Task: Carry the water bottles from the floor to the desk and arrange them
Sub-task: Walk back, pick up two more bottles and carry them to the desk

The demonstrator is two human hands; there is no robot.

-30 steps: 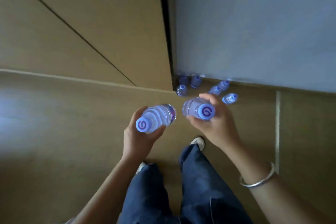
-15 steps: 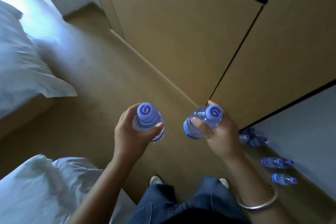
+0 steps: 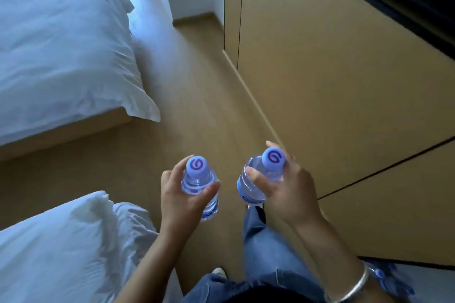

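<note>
Both of our hands are wrapped round small water bottles in the head view. Our left hand (image 3: 181, 198) curls its fingers and thumb round the left water bottle (image 3: 200, 186), which stands nearly upright with its blue cap (image 3: 196, 164) facing us. Our right hand (image 3: 286, 192) grips the right water bottle (image 3: 256, 179) just below its neck; this one tilts a little to the right, its swirl-marked cap (image 3: 272, 159) uppermost. The two bottles sit near each other, apart, both held in the air above the tan wooden floor (image 3: 197, 106).

A silver bangle (image 3: 354, 286) circles our right wrist. Behind that wrist, at the lower right, more water bottles (image 3: 391, 280) lie on the floor, blurred and partly hidden. Our blue jeans (image 3: 266, 253) and one white shoe (image 3: 219, 272) show below the hands. Light wooden cabinet panels (image 3: 332, 69) fill the right side. A bed with white bedding (image 3: 61, 44) stands at the upper left, and a second heap of white bedding (image 3: 61, 253) lies at the lower left.
</note>
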